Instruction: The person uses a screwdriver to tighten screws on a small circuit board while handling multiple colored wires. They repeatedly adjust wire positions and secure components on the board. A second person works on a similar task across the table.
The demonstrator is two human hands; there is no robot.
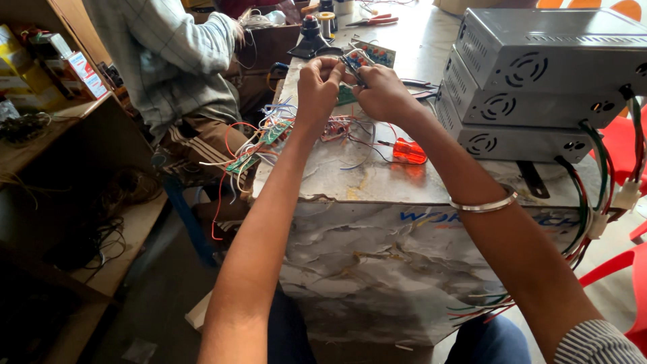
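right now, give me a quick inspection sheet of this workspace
surface: marble-patterned worktop, worn and stained
job's things: a small metal tool and thin wires pinched between both hands, above a wired green circuit board
clutter: orange-handled screwdriver, more wired circuit boards at the left edge, red-handled pliers at the back
grippers: left hand and right hand both closed on the work; metal bangle on right wrist
cables: red, green and black leads hang from three stacked grey metal boxes
surroundings: another person seated at left; wooden shelves; red chair
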